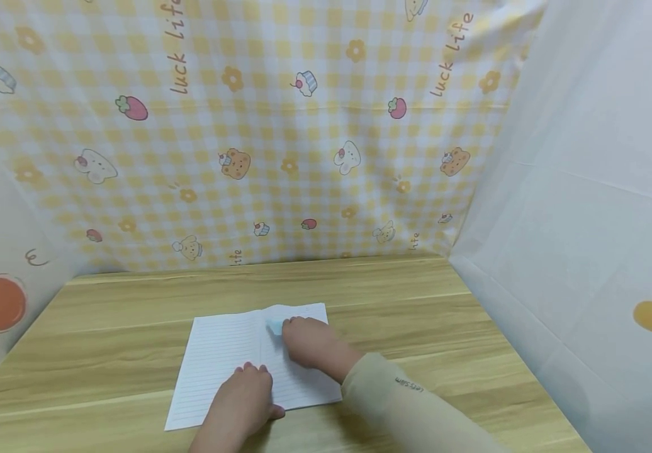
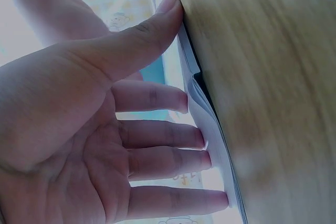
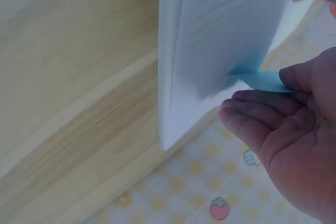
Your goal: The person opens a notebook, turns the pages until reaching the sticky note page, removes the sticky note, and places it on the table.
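Observation:
An open notebook [image 1: 218, 352] with lined pages lies on the wooden table. My left hand [image 1: 243, 396] rests on its lower middle near the fold, fingertips pressing the page and thumb at the bottom edge; the left wrist view shows these fingers [image 2: 157, 132] straight. Over the upper part of the right page is my right hand [image 1: 311, 343]. Between thumb and fingers it pinches a light blue sticky note [image 1: 275, 325]. In the right wrist view the blue note [image 3: 268, 81] is bent, its far edge against the page.
The wooden table [image 1: 105, 340] extends around the notebook on all sides. A yellow checked cloth [image 1: 281, 126] with cartoon prints hangs behind it. White sheets [image 1: 586, 157] stand along the left and right edges.

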`<state>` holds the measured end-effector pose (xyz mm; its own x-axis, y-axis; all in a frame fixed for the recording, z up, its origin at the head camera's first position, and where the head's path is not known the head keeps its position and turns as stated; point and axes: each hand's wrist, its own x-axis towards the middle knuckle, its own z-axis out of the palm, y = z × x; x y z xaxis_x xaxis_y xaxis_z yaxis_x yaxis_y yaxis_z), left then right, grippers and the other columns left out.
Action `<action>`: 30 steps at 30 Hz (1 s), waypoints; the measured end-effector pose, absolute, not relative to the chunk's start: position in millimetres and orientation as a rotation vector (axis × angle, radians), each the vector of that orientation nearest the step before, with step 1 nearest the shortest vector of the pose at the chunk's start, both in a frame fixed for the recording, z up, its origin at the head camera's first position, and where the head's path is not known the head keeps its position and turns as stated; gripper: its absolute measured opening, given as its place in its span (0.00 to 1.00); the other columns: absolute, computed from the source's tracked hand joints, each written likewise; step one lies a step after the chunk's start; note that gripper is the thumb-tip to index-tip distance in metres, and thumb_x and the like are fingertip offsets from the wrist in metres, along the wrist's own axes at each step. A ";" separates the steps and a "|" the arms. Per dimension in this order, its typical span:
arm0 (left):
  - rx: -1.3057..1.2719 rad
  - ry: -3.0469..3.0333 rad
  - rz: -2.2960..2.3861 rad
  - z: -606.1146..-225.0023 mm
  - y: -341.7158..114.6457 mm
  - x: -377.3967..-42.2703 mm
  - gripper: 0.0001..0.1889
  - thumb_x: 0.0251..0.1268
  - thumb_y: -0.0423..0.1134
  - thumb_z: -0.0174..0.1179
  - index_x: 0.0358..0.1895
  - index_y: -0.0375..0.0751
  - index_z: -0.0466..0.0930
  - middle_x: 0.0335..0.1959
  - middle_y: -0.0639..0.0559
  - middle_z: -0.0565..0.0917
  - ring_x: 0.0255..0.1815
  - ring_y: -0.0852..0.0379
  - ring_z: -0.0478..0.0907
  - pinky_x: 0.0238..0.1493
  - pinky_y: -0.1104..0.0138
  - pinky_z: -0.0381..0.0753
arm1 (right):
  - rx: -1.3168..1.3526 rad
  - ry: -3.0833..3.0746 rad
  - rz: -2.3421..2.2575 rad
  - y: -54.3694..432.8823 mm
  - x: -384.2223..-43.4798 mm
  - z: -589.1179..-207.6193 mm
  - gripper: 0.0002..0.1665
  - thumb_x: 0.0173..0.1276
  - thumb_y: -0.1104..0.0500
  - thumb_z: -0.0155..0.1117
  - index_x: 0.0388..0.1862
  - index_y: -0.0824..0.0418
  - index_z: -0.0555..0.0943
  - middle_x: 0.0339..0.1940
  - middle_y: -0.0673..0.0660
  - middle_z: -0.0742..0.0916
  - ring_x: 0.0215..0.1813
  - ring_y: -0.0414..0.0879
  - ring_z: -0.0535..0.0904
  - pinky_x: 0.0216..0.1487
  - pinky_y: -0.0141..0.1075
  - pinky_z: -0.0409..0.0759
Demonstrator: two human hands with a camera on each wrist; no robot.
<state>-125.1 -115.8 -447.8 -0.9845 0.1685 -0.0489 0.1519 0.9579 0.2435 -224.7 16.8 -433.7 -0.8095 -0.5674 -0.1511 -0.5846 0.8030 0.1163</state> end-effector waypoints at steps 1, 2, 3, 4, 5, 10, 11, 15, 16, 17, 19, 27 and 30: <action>0.250 3.037 0.368 -447.7 -115.3 -125.0 0.42 0.44 0.53 0.86 0.52 0.18 0.83 0.47 0.23 0.86 0.55 0.24 0.85 0.55 0.38 0.86 | -0.905 2.877 0.203 19.0 -225.9 -431.7 0.20 0.82 0.59 0.55 0.66 0.65 0.81 0.56 0.57 0.91 0.55 0.45 0.89 0.55 0.36 0.89; 0.249 3.035 0.366 -447.6 -115.0 -125.0 0.43 0.44 0.54 0.86 0.52 0.18 0.83 0.47 0.23 0.86 0.55 0.24 0.85 0.55 0.38 0.86 | -0.891 2.876 0.166 21.5 -227.4 -429.8 0.19 0.82 0.59 0.56 0.64 0.65 0.82 0.53 0.57 0.91 0.50 0.45 0.89 0.50 0.36 0.89; 0.249 3.031 0.363 -447.5 -114.7 -125.0 0.43 0.44 0.54 0.85 0.53 0.18 0.83 0.47 0.23 0.86 0.55 0.24 0.85 0.55 0.38 0.86 | -0.879 2.877 0.129 24.4 -228.7 -427.6 0.17 0.81 0.60 0.56 0.61 0.65 0.83 0.50 0.57 0.91 0.46 0.44 0.88 0.45 0.35 0.88; 0.247 3.028 0.359 -447.5 -114.7 -125.1 0.43 0.44 0.54 0.85 0.53 0.18 0.83 0.47 0.23 0.86 0.55 0.25 0.85 0.55 0.38 0.86 | -0.867 2.876 0.088 27.5 -230.3 -425.7 0.16 0.81 0.60 0.56 0.59 0.65 0.83 0.47 0.57 0.91 0.42 0.43 0.86 0.42 0.34 0.87; 0.244 3.024 0.357 -447.5 -114.7 -125.2 0.43 0.45 0.54 0.85 0.53 0.18 0.83 0.47 0.23 0.86 0.55 0.25 0.85 0.55 0.39 0.86 | -0.857 2.876 0.042 31.0 -232.1 -424.7 0.14 0.81 0.60 0.56 0.56 0.65 0.84 0.43 0.57 0.90 0.39 0.43 0.84 0.38 0.33 0.84; 0.235 2.993 0.340 -446.5 -114.2 -126.4 0.43 0.47 0.54 0.84 0.54 0.18 0.83 0.48 0.23 0.85 0.55 0.25 0.84 0.57 0.39 0.86 | -0.783 2.813 -0.372 53.8 -241.8 -421.3 0.14 0.84 0.61 0.49 0.42 0.65 0.82 0.25 0.52 0.79 0.26 0.41 0.70 0.25 0.30 0.71; 0.231 2.987 0.339 -446.1 -114.2 -126.5 0.43 0.47 0.54 0.84 0.54 0.18 0.83 0.49 0.23 0.85 0.55 0.25 0.84 0.57 0.39 0.86 | -0.770 2.785 -0.465 59.3 -243.6 -420.8 0.16 0.85 0.61 0.47 0.41 0.66 0.81 0.23 0.51 0.76 0.24 0.40 0.69 0.24 0.30 0.70; 0.223 2.969 0.338 -445.7 -114.2 -127.1 0.43 0.48 0.55 0.84 0.55 0.18 0.82 0.51 0.21 0.85 0.56 0.24 0.84 0.59 0.38 0.85 | -0.678 2.687 -0.776 83.6 -248.1 -416.8 0.23 0.87 0.62 0.42 0.62 0.75 0.80 0.19 0.49 0.72 0.18 0.38 0.63 0.20 0.26 0.66; 0.220 2.965 0.341 -445.3 -114.3 -127.2 0.43 0.48 0.55 0.84 0.56 0.18 0.82 0.52 0.21 0.85 0.57 0.24 0.83 0.60 0.38 0.85 | -0.658 2.683 -0.821 90.1 -248.8 -415.7 0.25 0.87 0.62 0.42 0.68 0.76 0.77 0.19 0.50 0.73 0.17 0.38 0.63 0.19 0.25 0.66; 0.219 2.961 0.344 -445.2 -114.0 -127.2 0.43 0.49 0.54 0.83 0.56 0.18 0.82 0.53 0.20 0.84 0.58 0.23 0.83 0.60 0.38 0.84 | -0.635 2.697 -0.832 96.6 -249.1 -414.4 0.26 0.86 0.62 0.42 0.73 0.76 0.73 0.20 0.51 0.75 0.16 0.38 0.62 0.18 0.25 0.66; 0.214 2.957 0.352 -445.0 -114.2 -127.2 0.43 0.50 0.54 0.83 0.57 0.18 0.82 0.54 0.19 0.84 0.60 0.23 0.82 0.62 0.37 0.84 | -0.618 2.754 -0.813 109.7 -248.5 -411.7 0.28 0.85 0.63 0.42 0.77 0.75 0.69 0.26 0.58 0.82 0.16 0.40 0.65 0.18 0.28 0.70; 0.217 2.970 0.365 -444.1 -114.8 -125.6 0.43 0.49 0.54 0.84 0.56 0.18 0.81 0.51 0.21 0.84 0.58 0.24 0.83 0.59 0.38 0.84 | -0.802 3.050 -0.060 156.9 -237.0 -416.7 0.26 0.80 0.65 0.60 0.69 0.80 0.74 0.70 0.77 0.81 0.69 0.69 0.82 0.66 0.53 0.85; 0.220 2.977 0.366 -444.2 -114.8 -125.9 0.43 0.48 0.54 0.84 0.55 0.18 0.82 0.48 0.23 0.85 0.55 0.25 0.83 0.58 0.38 0.85 | -0.826 3.044 0.080 169.9 -234.1 -425.0 0.25 0.77 0.66 0.62 0.65 0.82 0.76 0.67 0.79 0.82 0.69 0.70 0.82 0.67 0.54 0.85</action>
<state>-125.9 -114.8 -444.2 -0.9803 0.1605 -0.1151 0.1279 0.9598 0.2497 -234.1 169.9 -425.0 -0.8628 -0.5055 -0.0004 -0.5048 0.8616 0.0525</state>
